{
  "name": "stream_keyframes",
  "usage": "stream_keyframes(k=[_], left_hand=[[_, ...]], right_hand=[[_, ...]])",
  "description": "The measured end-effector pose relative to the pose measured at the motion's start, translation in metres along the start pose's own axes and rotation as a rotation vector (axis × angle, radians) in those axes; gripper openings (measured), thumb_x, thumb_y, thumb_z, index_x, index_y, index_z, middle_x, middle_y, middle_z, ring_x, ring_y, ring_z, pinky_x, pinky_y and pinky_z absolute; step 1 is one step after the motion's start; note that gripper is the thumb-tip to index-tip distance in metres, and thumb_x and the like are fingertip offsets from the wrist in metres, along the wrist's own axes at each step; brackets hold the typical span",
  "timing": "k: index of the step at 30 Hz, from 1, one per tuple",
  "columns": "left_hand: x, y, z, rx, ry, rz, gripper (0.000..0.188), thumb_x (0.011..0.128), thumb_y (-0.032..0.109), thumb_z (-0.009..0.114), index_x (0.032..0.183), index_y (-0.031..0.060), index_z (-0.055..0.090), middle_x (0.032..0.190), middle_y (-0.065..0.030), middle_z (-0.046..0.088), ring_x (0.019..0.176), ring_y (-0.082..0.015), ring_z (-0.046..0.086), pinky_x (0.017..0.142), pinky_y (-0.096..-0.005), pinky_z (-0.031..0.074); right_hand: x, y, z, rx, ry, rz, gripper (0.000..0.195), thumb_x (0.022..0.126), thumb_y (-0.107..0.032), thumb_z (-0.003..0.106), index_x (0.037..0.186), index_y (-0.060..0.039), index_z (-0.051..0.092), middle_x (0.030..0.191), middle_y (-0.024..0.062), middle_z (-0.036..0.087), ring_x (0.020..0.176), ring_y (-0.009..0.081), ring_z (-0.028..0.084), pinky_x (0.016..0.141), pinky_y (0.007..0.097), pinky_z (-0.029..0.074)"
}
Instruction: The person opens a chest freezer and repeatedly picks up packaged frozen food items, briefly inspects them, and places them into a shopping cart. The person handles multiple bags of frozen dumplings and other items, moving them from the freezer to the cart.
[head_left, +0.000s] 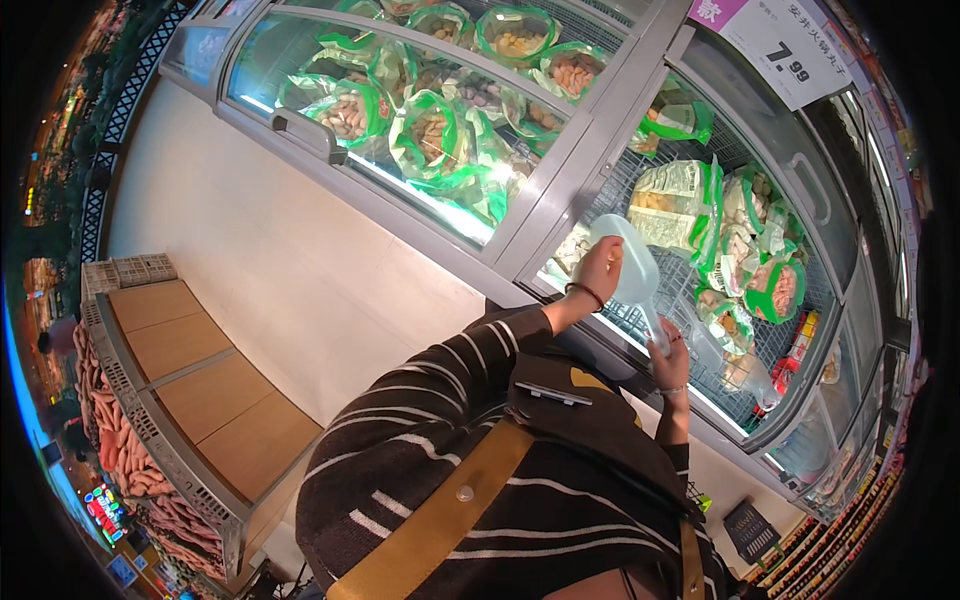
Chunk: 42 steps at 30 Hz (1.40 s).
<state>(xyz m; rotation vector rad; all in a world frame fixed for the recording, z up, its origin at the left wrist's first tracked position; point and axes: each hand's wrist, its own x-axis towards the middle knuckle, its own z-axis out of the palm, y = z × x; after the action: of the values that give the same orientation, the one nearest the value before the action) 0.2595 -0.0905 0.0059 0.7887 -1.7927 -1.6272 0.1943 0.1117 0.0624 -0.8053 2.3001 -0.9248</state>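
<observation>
My right hand (670, 356) is closed around the handle of a translucent plastic scoop (640, 277) over the open freezer bay. Against the rim and bowl of the scoop rests my left hand (600, 270), fingers curled; a small yellowish piece seems to be at its fingertips, but I cannot tell whether it is held. Below and beyond the scoop, a large green-and-white plastic bag of frozen food (667, 206) stands in the wire basket. Rolled-open bags, one with pinkish pieces (784, 291), sit to its right. A second clear scoop (697, 334) lies near my right hand.
A metal freezer frame (559, 180) divides the bays. Behind closed glass, several open green bags (431, 139) hold frozen food. A price sign (787, 52) hangs upper right. A crate stand with sweet potatoes (135, 450) is at left. A brown bag (570, 405) hangs at my front.
</observation>
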Motion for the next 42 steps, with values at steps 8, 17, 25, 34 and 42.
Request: stream_keyframes(k=[8, 17, 25, 34, 42], left_hand=[[0.016, 0.033, -0.042, 0.724, -0.219, 0.412, 0.04, 0.068, 0.02, 0.06, 0.104, 0.0066, 0.051, 0.108, -0.0103, 0.048, 0.106, -0.0235, 0.04, 0.086, -0.0376, 0.033], [-0.011, 0.054, -0.145, 0.074, -0.52, 0.446, 0.022, 0.072, 0.013, 0.055, 0.093, 0.0053, 0.053, 0.074, -0.0048, 0.053, 0.062, -0.0179, 0.053, 0.052, -0.0273, 0.041], [-0.029, 0.02, -0.072, -0.019, -0.647, -0.059, 0.056, 0.076, 0.019, 0.052, 0.121, -0.0064, 0.03, 0.122, -0.0246, 0.034, 0.112, -0.0346, 0.036, 0.093, -0.0386, 0.031], [0.091, -0.051, 0.011, 0.668, 0.457, -0.2, 0.022, 0.074, 0.013, 0.046, 0.089, -0.0009, 0.054, 0.092, -0.0234, 0.052, 0.095, -0.038, 0.048, 0.081, -0.0463, 0.036], [0.167, -0.091, -0.068, 1.296, 1.221, -0.465, 0.039, 0.076, 0.006, 0.045, 0.115, 0.002, 0.042, 0.117, -0.0148, 0.044, 0.104, -0.03, 0.046, 0.086, -0.0448, 0.034]], right_hand=[[0.065, 0.008, 0.042, 0.61, -0.182, 0.119, 0.048, 0.072, 0.004, 0.058, 0.117, 0.0018, 0.041, 0.108, 0.0083, 0.052, 0.099, 0.0162, 0.05, 0.085, 0.0267, 0.038], [0.207, -0.015, 0.09, 0.626, -0.581, 0.066, 0.045, 0.071, -0.003, 0.06, 0.113, -0.0011, 0.045, 0.108, 0.0052, 0.05, 0.097, 0.0141, 0.049, 0.081, 0.0254, 0.039], [0.251, -0.013, 0.117, 0.691, -0.467, 0.1, 0.031, 0.071, -0.002, 0.058, 0.1, -0.0061, 0.05, 0.094, 0.0012, 0.053, 0.086, 0.0122, 0.05, 0.075, 0.026, 0.04], [0.225, -0.011, 0.025, 0.779, -0.335, 0.149, 0.052, 0.071, 0.003, 0.057, 0.12, -0.0053, 0.042, 0.098, 0.0022, 0.055, 0.07, 0.0058, 0.047, 0.062, 0.0183, 0.039], [0.202, 0.023, -0.038, 0.629, -0.372, 0.079, 0.049, 0.072, -0.001, 0.06, 0.118, -0.0032, 0.043, 0.1, 0.0049, 0.056, 0.08, 0.0058, 0.05, 0.066, 0.0178, 0.039]])
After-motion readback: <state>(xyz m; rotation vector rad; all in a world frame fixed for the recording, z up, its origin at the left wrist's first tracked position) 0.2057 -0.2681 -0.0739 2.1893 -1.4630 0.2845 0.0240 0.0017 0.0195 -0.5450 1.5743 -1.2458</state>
